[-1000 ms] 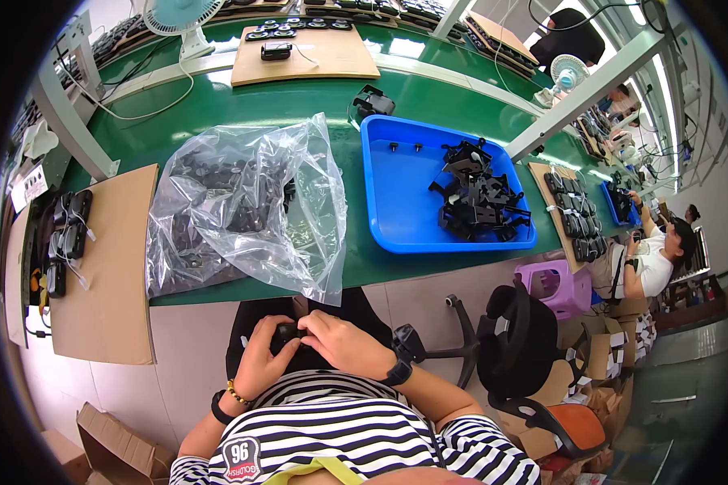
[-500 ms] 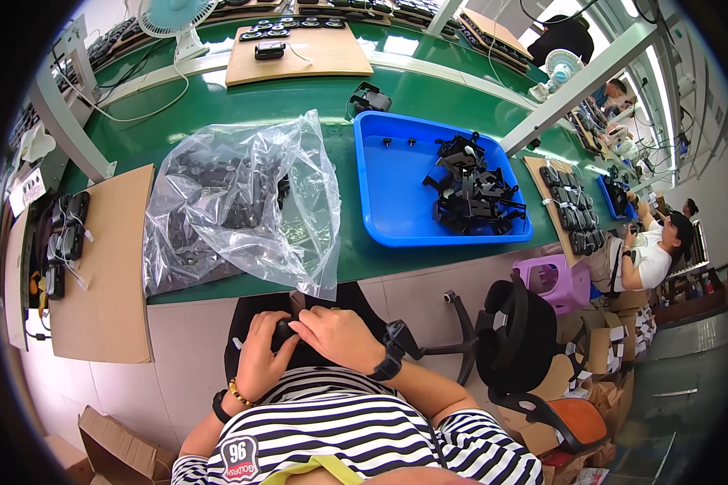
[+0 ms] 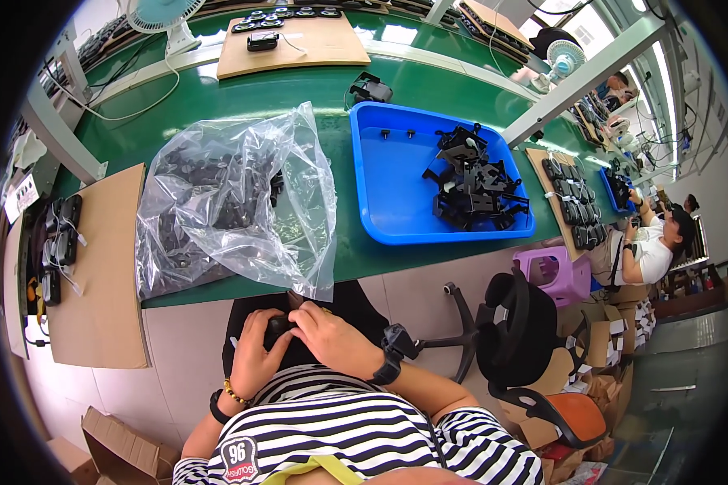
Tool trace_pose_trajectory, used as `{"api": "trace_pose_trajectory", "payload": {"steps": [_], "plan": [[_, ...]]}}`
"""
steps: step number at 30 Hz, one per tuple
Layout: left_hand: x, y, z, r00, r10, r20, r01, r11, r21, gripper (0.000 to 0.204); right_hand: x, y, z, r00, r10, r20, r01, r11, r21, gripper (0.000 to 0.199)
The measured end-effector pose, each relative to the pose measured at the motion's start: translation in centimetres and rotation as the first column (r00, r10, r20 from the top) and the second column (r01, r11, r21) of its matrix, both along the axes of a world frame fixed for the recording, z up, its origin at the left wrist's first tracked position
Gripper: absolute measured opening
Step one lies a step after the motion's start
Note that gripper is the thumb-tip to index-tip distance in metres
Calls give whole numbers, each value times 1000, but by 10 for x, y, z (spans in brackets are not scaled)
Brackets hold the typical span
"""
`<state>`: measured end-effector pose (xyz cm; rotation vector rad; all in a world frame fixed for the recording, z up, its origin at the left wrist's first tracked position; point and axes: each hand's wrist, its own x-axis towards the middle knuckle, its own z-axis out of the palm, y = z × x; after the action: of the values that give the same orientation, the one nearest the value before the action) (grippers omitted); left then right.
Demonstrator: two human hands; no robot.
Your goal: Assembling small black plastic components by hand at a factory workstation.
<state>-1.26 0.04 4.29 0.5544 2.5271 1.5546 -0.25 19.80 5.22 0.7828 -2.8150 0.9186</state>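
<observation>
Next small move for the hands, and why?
Probably a slight press by the right hand against the small black part while the left hand steadies it: the left hand's fingers wrap the part, and the right hand's fingertips meet it from the right. Fingers cover most of it, so its exact fit can't be told.

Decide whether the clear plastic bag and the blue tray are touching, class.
Apart. The head view shows it: a strip of green tabletop lies bare between the clear plastic bag and the blue tray.
</observation>
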Motion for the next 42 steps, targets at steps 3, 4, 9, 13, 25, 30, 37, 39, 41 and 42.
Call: {"api": "trace_pose_trajectory", "payload": {"steps": [3, 4, 9, 13, 25, 30, 37, 39, 41, 42], "plan": [[-1, 0, -2, 1000, -15, 3, 15, 1000, -10, 35, -3, 3, -2, 997, 49, 66, -44, 997, -66, 16], [0, 0, -3, 1000, -14, 6, 14, 1000, -14, 35, -5, 5, -1, 997, 46, 67, -41, 997, -67, 16], [4, -2, -3, 995, -33, 97, 31, 999, 25, 37, -10, 17, 1, 975, 211, -71, -219, 965, -141, 17], [8, -4, 3, 984, -39, 176, 38, 999, 8, 37, -7, 17, -2, 983, 179, -27, -181, 981, -72, 19], [1, 5, -9, 973, 33, 228, -45, 998, 47, 39, -7, 10, 3, 997, -67, 39, 62, 992, 109, 22], [4, -1, -13, 969, -6, 246, -17, 996, 90, 40, -13, 21, 1, 994, 69, 90, -46, 971, -235, 18], [7, -1, -10, 950, -89, 298, 79, 996, 45, 42, -7, 25, 1, 979, 71, 193, -61, 997, -55, 15], [6, -2, -14, 957, -91, 276, 81, 996, 46, 42, -8, 25, 4, 976, 13, 217, -41, 991, 125, 16], [5, -2, -17, 965, -102, 241, 92, 994, 53, 42, -11, 24, 6, 972, 42, 230, -38, 999, -22, 16], [4, -2, -17, 966, -101, 237, 92, 994, 52, 42, -12, 24, 8, 967, 71, 244, -30, 986, -167, 16]]}}
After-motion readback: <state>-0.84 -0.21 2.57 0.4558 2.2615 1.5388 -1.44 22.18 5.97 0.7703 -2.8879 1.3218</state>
